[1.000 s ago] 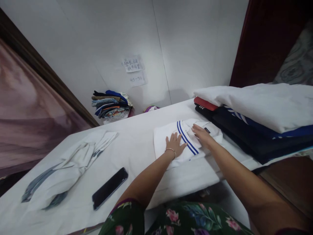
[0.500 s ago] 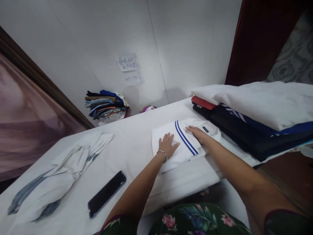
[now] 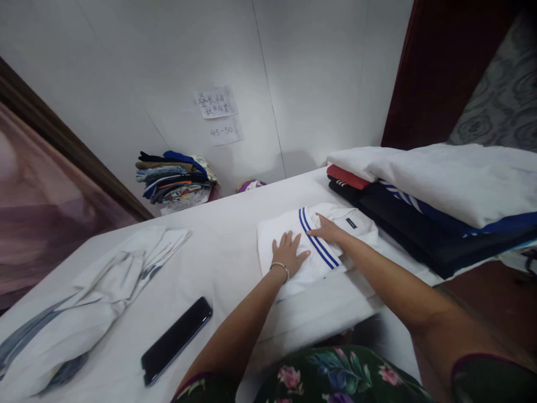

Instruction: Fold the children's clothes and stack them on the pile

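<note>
A folded white top (image 3: pixel 268 238) with two blue stripes across it lies in front of me, its dark neck label (image 3: pixel 351 223) facing up at the right. My left hand (image 3: pixel 290 254) rests flat on the top's left part, fingers spread, a bracelet on the wrist. Over the striped band lies my right hand (image 3: pixel 327 228), its thumb on the stripes and its forefinger stretched out near the band's far end. Thumb and forefinger are apart; the remaining fingers of that hand are mostly hidden.
A black phone (image 3: pixel 177 340) and a crumpled white and grey garment (image 3: pixel 96 305) lie on the white-covered table (image 3: pixel 218 246) at left. Dark folded clothes (image 3: pixel 390 224) are stacked at right under a white cloth (image 3: pixel 453 173). Another clothes pile (image 3: pixel 176 178) stands beyond the far edge.
My right hand has shifted slightly left, and its thumb now lies across the blue stripes. My left hand stays flat on the top. The view has shifted a little.
</note>
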`<action>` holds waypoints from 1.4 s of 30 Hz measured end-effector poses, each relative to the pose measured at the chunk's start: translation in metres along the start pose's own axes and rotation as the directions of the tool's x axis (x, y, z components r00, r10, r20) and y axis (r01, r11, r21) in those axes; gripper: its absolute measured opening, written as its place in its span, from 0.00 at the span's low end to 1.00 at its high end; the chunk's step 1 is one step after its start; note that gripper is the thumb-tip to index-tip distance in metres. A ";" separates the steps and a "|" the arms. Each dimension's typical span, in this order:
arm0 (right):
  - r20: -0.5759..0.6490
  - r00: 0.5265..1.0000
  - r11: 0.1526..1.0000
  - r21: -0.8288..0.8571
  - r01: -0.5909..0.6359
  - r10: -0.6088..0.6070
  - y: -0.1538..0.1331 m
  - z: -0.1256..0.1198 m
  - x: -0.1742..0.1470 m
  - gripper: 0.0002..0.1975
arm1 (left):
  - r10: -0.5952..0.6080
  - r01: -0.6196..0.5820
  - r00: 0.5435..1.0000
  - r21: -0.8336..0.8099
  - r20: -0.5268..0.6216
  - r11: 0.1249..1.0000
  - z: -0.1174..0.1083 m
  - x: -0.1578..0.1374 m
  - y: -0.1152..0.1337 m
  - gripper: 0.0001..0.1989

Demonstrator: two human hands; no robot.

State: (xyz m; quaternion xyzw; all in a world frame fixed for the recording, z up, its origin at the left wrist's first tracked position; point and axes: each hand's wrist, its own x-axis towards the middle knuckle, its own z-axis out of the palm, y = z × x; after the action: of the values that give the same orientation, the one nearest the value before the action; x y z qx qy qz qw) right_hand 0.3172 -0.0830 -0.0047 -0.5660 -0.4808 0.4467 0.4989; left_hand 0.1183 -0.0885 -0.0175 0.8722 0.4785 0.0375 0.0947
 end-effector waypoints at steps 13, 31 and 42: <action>-0.051 0.996 0.993 0.096 0.075 -0.070 -0.038 -0.039 -0.010 0.31 | -0.108 0.083 0.979 -0.144 -0.172 0.986 -0.050 -0.006 -0.022 0.31; -0.112 0.993 0.999 0.031 0.040 -0.036 -0.027 -0.131 -0.006 0.34 | -0.068 0.056 0.994 -0.148 -0.080 0.987 -0.025 -0.004 -0.006 0.32; -0.322 0.947 0.832 -0.524 -0.181 0.003 0.029 -0.140 0.013 0.38 | -0.046 0.020 0.995 -0.271 -0.090 0.962 0.005 0.008 -0.003 0.32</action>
State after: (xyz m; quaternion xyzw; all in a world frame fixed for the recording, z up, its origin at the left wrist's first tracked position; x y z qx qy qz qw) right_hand 0.4595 -0.0905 -0.0195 -0.7699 -0.4763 0.2208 0.3629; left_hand 0.1207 -0.0807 -0.0229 0.8402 0.4874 0.1426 0.1904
